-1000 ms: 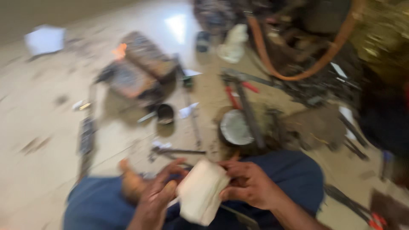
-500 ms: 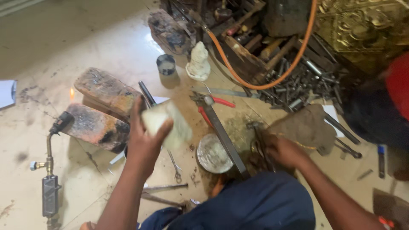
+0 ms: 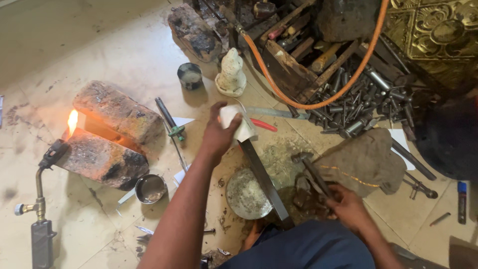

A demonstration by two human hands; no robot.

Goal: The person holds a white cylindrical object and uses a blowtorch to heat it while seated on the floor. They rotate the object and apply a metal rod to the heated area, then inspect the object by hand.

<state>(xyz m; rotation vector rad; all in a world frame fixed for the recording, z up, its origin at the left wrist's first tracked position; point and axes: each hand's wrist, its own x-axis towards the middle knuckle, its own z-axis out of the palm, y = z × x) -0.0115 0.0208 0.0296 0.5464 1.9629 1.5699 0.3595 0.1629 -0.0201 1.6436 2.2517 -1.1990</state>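
Left hand (image 3: 217,134) has reached farther, clutching crumpled white cloth (image 3: 238,122); right hand (image 3: 348,206) seemingly grips dark metal tool (image 3: 314,175).

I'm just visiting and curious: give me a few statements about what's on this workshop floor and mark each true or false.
1. The left hand holds a white cloth. True.
2. A flame burns between the two bricks. True.
3. The orange hose lies coiled around the torch. False: it runs by the wooden box of tools, far from the torch.
4. The right hand is empty. False: it grips a dark metal tool.
5. The small metal bowl sits beside the nearer brick. True.
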